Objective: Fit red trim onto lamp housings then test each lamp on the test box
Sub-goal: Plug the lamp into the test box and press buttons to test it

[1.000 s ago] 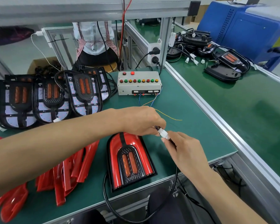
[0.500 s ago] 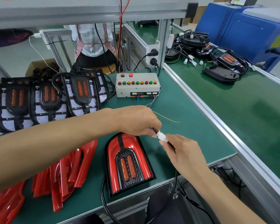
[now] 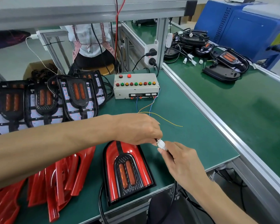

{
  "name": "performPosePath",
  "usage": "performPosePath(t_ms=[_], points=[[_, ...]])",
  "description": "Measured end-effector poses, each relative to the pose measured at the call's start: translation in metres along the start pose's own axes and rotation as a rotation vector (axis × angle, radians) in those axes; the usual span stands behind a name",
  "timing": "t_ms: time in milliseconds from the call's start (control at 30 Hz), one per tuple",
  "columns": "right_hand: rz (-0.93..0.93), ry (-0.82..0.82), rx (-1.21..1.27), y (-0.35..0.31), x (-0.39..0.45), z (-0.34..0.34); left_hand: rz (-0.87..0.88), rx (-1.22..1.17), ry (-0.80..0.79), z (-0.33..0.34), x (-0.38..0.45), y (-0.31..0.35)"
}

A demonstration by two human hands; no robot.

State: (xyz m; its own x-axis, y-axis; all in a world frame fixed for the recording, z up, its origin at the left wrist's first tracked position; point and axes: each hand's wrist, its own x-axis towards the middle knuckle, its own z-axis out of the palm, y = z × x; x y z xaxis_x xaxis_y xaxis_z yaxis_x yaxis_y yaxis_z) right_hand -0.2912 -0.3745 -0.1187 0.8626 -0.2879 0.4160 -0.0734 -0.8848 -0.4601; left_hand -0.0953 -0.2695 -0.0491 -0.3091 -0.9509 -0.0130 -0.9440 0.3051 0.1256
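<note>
Starting at the left edge, the loose red trims [image 3: 55, 180] lie fanned in a heap at the near corner of the green table [image 3: 192, 135], probably so the next one is an easy grab, and behind them the bare black housings [image 3: 44, 102] stand in an overlapping row, waiting their turn for trim. Moving in, the left hand [image 3: 139, 128] reaches across the body, fingers curled down and pinching one half of the white plug [image 3: 161, 143] just above the trimmed lamp [image 3: 128, 170], which lies flat at the front edge with its red cover already on, so the fitting step looks done for this one. The lamp's black cable [image 3: 102, 201] loops off the table edge and back up, giving slack to bring the plug to the wires. Farther back, the test box [image 3: 136, 86] sits square to the worker, buttons facing up, its thin coloured wires [image 3: 152, 109] trailing forward toward the hands. On the right, the right hand [image 3: 183, 165] grips the other half of the plug, thumb and fingertips closed on it, pressing it against the left hand's half. Against half a second ago the hands have barely shifted; the two halves look slightly closer together, though whether they are fully seated I cannot tell.
</note>
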Motion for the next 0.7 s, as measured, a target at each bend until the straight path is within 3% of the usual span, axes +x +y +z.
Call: performPosePath(t_ms=[267, 433, 500, 633, 700], points=[[0.008, 0.004, 0.017, 0.0, -0.004, 0.009, 0.001, 0.017, 0.019, 0.011, -0.004, -0.003], [0.115, -0.066, 0.006, 0.004, 0.005, 0.016, -0.091, 0.093, -0.162, 0.002, 0.002, -0.009], [0.249, -0.114, 0.015, 0.012, 0.009, 0.018, -0.166, 0.032, -0.038, -0.006, 0.001, -0.02], [0.41, -0.127, 0.22, 0.026, 0.009, 0.02, -0.496, -0.211, 0.392, -0.017, 0.007, -0.065], [0.429, -0.116, 0.297, 0.027, 0.01, 0.021, -0.682, -0.128, 0.386, -0.017, 0.021, -0.094]])
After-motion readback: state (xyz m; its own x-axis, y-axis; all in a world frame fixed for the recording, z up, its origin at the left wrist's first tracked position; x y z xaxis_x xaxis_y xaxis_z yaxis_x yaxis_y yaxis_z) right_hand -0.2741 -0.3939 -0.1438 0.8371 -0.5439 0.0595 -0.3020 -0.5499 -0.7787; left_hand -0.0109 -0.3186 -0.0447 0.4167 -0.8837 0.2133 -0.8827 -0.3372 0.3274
